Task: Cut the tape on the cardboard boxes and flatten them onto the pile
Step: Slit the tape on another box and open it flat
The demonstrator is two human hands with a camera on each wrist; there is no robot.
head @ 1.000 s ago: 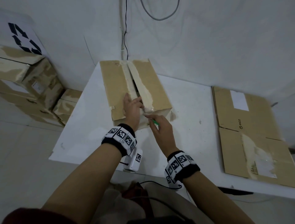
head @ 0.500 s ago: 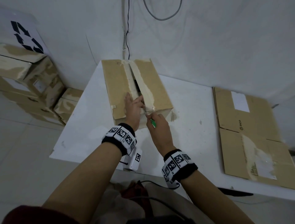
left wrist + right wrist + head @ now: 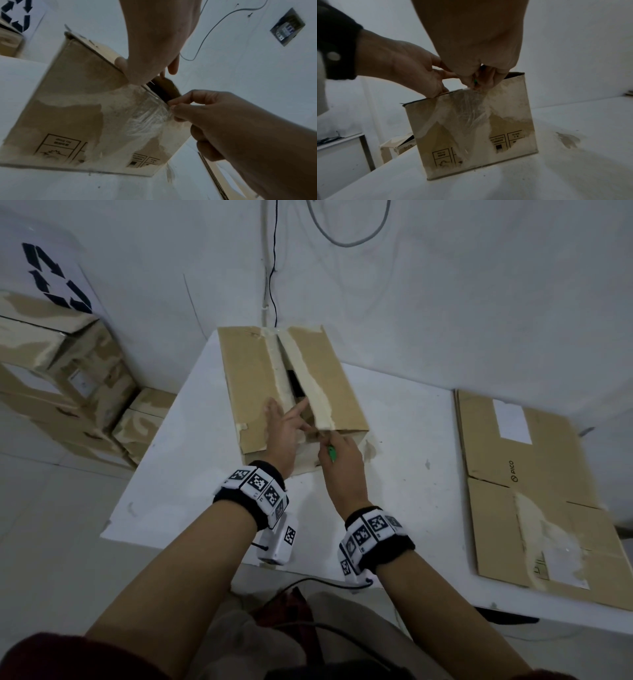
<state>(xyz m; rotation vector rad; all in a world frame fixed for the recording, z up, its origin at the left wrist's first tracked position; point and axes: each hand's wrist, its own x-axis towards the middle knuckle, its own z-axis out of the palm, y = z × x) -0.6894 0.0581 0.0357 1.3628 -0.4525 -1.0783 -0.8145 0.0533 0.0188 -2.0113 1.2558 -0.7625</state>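
Observation:
A brown cardboard box (image 3: pixel 253 392) stands on the white table (image 3: pixel 411 460), its top seam split open between strips of torn tape (image 3: pixel 320 402). My left hand (image 3: pixel 286 428) lies flat on the left flap, fingers straight and reaching into the seam gap. My right hand (image 3: pixel 339 451) grips a green cutter (image 3: pixel 331 454) at the box's near top edge. In the right wrist view the cutter (image 3: pixel 475 81) meets clear tape (image 3: pixel 465 112) running down the box (image 3: pixel 510 124) front. The left wrist view shows my right hand's fingertips (image 3: pixel 171 106) at that tape (image 3: pixel 145 116). The blade is hidden.
A pile of flattened cardboard (image 3: pixel 534 494) lies on the table's right side. Several taped boxes (image 3: pixel 68 378) are stacked on the floor at the left under a recycling sign (image 3: pixel 51 278). Cables (image 3: pixel 274 285) hang on the wall behind the box.
My right hand has moved up from the box's front to its near top edge. The left hand's fingers have spread toward the seam, and the gap looks wider.

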